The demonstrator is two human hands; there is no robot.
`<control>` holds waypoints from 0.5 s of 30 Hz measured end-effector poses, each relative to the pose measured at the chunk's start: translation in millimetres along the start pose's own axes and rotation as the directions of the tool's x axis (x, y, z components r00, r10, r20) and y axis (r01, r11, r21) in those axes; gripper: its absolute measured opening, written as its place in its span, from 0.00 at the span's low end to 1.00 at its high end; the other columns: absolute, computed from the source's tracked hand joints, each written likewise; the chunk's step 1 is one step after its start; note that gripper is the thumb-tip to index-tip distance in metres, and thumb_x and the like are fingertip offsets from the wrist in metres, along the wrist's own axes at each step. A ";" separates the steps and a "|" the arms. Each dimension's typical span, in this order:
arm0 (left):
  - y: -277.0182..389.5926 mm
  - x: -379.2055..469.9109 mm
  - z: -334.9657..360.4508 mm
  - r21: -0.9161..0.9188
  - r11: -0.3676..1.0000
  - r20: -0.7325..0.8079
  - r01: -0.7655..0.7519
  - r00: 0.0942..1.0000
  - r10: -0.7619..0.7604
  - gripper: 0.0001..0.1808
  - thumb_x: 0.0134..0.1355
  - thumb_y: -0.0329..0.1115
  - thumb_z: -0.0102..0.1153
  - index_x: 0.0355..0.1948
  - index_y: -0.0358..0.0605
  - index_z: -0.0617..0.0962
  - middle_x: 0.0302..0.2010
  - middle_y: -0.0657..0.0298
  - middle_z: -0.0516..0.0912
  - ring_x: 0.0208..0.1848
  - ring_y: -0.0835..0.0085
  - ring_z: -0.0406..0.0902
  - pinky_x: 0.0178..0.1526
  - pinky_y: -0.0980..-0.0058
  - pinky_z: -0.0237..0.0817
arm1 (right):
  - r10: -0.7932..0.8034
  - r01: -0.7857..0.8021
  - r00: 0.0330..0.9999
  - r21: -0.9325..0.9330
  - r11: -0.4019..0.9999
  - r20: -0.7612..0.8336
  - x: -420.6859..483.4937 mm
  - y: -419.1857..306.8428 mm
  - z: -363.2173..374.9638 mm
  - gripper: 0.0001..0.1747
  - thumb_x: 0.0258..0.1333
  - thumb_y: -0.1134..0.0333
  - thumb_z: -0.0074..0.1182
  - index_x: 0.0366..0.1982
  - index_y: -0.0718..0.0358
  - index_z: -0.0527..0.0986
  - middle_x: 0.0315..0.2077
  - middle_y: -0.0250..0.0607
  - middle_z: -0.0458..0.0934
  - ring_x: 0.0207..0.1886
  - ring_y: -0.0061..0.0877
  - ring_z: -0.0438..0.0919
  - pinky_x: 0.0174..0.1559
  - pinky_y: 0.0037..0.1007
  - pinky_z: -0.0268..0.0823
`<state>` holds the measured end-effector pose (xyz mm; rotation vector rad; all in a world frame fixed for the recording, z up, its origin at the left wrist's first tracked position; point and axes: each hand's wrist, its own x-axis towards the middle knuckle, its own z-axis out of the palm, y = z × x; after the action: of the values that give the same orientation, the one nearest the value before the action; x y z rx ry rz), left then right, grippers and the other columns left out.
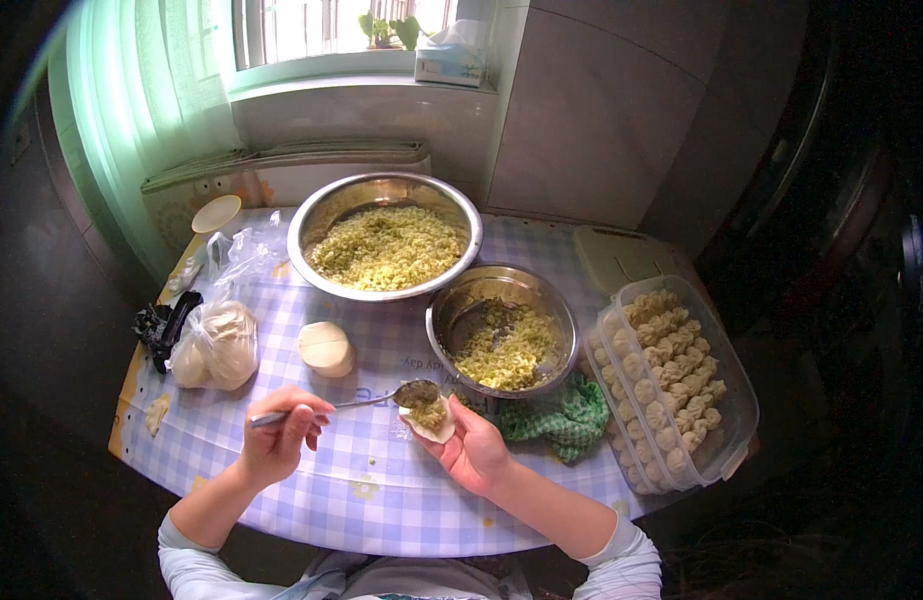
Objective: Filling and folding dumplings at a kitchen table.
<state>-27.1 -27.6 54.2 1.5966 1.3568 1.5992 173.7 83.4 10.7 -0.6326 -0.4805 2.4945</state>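
Note:
My left hand (285, 439) grips the handle of a metal spoon (364, 403). The spoon's bowl rests over a dough wrapper (440, 432) that bears green-yellow chopped filling (427, 415). That wrapper lies in the fingers of my right hand (472, 448). Behind my right hand stands a smaller steel bowl (429, 330), partly filled with the same chopped mix. A larger steel bowl (295, 259), fuller, stands behind it to the left. A short stack of round dough wrappers (326, 349) sits on the checked tablecloth (409, 517), beyond my left hand.
Clear plastic boxes (746, 390) of pleated dumplings (675, 367) stand at the right. A green cloth (566, 420) lies beside the smaller bowl. At the left are a bag of dough (221, 345), a black plastic bag (161, 326) and a dough scrap (157, 415). A pale lid (619, 259) lies back right.

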 end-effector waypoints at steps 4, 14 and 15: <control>-4.0 4.8 -4.3 -0.234 0.968 -0.141 0.090 0.982 -0.126 0.15 0.62 0.38 0.41 0.30 0.36 0.73 0.21 0.60 0.74 0.18 0.83 0.69 0.15 0.86 0.61 | 0.005 -0.005 1.000 -0.003 1.000 -0.012 -0.7 -0.4 -0.7 0.22 0.61 0.61 0.25 0.49 0.71 0.56 0.48 0.50 0.64 0.51 0.34 0.66 0.54 0.30 0.61; 4.1 41.5 -0.3 -0.474 0.872 -0.185 0.120 0.955 -0.232 0.14 0.61 0.38 0.42 0.32 0.37 0.73 0.21 0.62 0.75 0.18 0.82 0.70 0.16 0.86 0.60 | -0.008 0.007 1.000 -0.076 0.997 -0.015 -1.5 0.3 -0.4 0.19 0.59 0.66 0.33 0.48 0.71 0.58 0.45 0.47 0.67 0.49 0.31 0.68 0.52 0.27 0.63; 3.9 47.2 2.8 -0.452 0.879 -0.160 0.151 0.956 -0.246 0.14 0.61 0.38 0.42 0.33 0.37 0.73 0.22 0.62 0.75 0.19 0.82 0.70 0.17 0.86 0.61 | -0.015 0.012 1.000 -0.104 0.995 -0.021 -1.6 1.0 0.1 0.19 0.59 0.66 0.34 0.48 0.72 0.59 0.45 0.47 0.67 0.49 0.30 0.69 0.52 0.27 0.63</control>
<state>-32.2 13.2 77.9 1.0089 1.1143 1.8241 174.5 81.7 10.9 -0.6934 -0.6075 2.4599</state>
